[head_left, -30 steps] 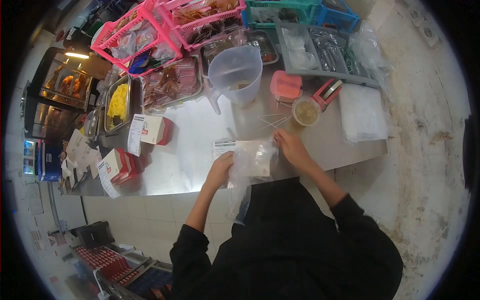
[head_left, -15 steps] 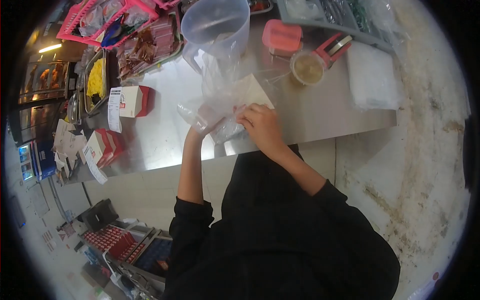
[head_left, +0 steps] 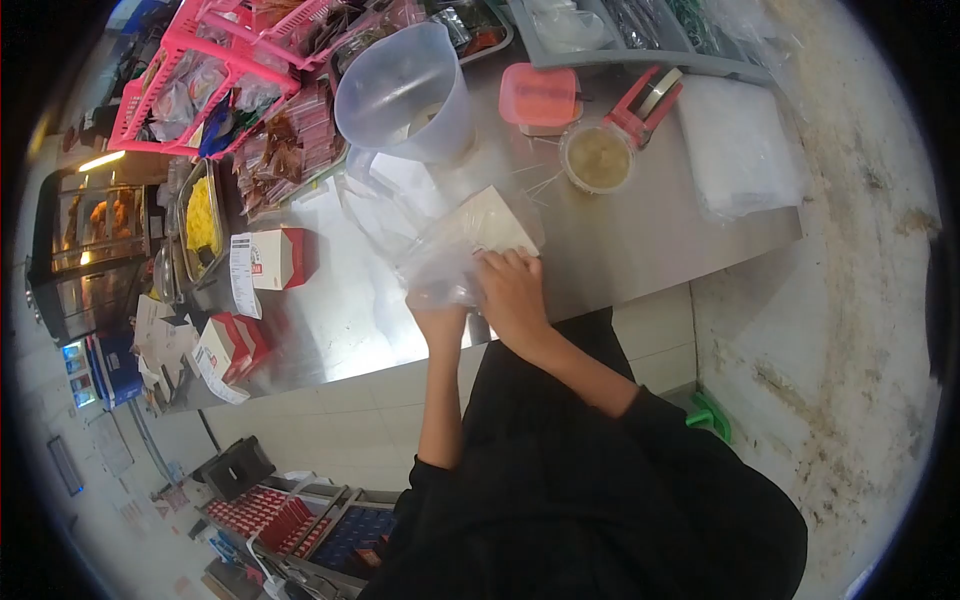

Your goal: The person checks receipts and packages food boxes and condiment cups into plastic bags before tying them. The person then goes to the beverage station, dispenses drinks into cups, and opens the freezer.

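Note:
A clear plastic bag [head_left: 432,265] lies loosely over a cream cardboard box [head_left: 497,220] near the counter's front edge. My left hand [head_left: 438,318] grips the bag from below, its fingers partly covered by the crumpled film. Beside it, my right hand [head_left: 512,290] has its fingers curled and closed on the bag at the near edge of the box. Part of the box shows through the film, and its left side is hidden. Whether the box is wholly inside the bag I cannot tell.
A plastic jug [head_left: 405,95] stands behind the bag. To the right are a lidded soup tub [head_left: 597,158], a red tape dispenser [head_left: 640,112], a pink container [head_left: 538,95] and a stack of plastic bags [head_left: 738,145]. Red-and-white boxes [head_left: 275,258] with receipts stand left.
Both hands have moved nearer the counter's front edge with the bag. More of the cream box shows now. The camera view has shifted and turned slightly.

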The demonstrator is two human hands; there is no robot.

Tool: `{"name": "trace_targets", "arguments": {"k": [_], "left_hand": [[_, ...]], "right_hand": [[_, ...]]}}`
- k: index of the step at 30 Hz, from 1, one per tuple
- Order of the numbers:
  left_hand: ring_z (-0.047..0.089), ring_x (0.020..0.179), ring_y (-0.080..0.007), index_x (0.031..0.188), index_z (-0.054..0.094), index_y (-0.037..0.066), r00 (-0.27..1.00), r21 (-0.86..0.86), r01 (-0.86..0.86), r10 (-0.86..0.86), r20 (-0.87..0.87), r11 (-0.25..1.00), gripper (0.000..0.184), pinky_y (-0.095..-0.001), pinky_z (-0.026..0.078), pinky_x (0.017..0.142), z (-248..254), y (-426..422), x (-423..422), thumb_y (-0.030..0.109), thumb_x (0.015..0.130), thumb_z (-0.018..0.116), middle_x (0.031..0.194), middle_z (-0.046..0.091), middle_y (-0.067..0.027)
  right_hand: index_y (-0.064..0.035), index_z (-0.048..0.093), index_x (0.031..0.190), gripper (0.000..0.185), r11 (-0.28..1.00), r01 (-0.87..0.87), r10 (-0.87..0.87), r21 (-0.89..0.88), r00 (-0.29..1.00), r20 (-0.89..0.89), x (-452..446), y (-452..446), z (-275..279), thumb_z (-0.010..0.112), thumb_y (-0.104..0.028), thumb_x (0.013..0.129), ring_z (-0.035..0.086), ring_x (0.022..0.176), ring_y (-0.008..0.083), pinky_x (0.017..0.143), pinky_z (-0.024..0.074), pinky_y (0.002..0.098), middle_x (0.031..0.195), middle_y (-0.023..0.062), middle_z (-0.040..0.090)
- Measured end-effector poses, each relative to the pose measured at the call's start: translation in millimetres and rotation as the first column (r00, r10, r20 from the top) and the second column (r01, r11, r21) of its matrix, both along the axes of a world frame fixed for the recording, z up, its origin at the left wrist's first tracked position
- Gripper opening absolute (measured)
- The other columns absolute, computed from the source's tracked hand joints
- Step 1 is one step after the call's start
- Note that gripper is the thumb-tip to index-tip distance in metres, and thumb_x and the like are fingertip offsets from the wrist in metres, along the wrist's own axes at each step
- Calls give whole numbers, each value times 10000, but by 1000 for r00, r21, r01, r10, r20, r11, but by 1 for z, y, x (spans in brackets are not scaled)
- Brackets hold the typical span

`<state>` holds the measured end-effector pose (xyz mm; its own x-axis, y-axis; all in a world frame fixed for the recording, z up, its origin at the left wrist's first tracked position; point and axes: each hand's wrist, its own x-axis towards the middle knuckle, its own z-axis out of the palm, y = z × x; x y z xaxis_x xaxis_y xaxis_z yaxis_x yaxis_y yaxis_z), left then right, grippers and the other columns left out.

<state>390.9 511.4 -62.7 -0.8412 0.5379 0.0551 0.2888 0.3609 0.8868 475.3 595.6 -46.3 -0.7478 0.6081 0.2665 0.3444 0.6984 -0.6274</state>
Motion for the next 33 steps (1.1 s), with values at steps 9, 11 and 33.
{"name": "trace_targets", "arguments": {"k": [9,11,33], "left_hand": [[568,803,-133,951,630,-20,881,207,-118,6,472,971,242,-270,451,704,10,0,5,164,796,648,870,617,-68],[555,752,-119,928,627,-23,885,251,-131,-1,466,959,205,-264,449,637,9,0,5,140,803,627,816,601,-56],[589,798,-157,1013,616,4,984,36,87,-92,153,996,221,-276,466,705,-8,-15,-2,124,839,552,904,621,-84]], "right_hand": [[7,642,860,114,264,-4,-241,-964,968,-70,-9,21,13,614,-97,820,628,615,97,440,438,209,731,64,661],[8,637,844,112,282,-31,-228,-959,969,-98,-5,15,6,617,-100,821,622,606,88,443,441,203,725,55,655],[31,582,829,101,374,-82,-349,-924,911,-222,-12,6,0,641,-44,798,603,625,81,536,463,201,684,60,620]]}}
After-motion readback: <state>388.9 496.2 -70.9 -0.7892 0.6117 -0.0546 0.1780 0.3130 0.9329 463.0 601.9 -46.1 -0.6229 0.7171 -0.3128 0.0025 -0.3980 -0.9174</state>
